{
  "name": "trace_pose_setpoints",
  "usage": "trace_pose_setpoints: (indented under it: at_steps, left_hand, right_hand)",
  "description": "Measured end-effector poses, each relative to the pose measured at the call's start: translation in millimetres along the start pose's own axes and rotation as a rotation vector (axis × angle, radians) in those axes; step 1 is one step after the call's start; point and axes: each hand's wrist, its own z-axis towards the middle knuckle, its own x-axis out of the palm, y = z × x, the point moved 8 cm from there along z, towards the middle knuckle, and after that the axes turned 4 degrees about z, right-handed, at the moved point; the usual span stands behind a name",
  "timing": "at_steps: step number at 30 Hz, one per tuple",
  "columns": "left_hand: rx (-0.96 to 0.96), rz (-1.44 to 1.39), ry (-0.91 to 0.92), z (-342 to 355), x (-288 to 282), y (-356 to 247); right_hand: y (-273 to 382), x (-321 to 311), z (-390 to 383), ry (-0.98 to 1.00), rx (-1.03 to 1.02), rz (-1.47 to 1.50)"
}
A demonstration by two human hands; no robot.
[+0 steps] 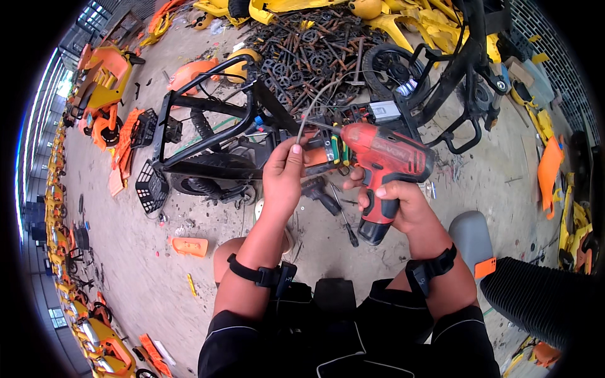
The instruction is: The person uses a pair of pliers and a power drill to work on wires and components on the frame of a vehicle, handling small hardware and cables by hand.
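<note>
My right hand (406, 205) is wrapped round the grip of a red and black cordless drill (384, 148), whose long bit points left. My left hand (283, 173) is closed, thumb and fingers pinching a thin grey cable (309, 110) that curves up and away to the right. Both hands are above a stripped black vehicle frame (214, 167) lying on the floor, with wiring and a battery-like box (383, 111) in its middle. Below the hands, a dark power drill (320, 194) and a screwdriver (345, 222) rest on the concrete.
Beyond the frame lies a heap of rusty metal parts (309, 57), with a hammer (360, 60) on it. Yellow plastic panels (403, 28) are piled at the back. An orange piece (189, 246) lies at left. A ribbed black hose (535, 296) stands at my right.
</note>
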Motion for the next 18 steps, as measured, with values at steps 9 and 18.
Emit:
trace_pose_setpoints:
  at_steps: [9,18]
  left_hand:
    - [0.241,-0.116,-0.289,-11,-53,-44]
    - [0.056,-0.164,-0.252,-7,-59,-34]
  right_hand:
    - [12,9,-9,0.024,-0.177,-0.211]
    - [-25,58,11,0.189,-0.053,-0.216]
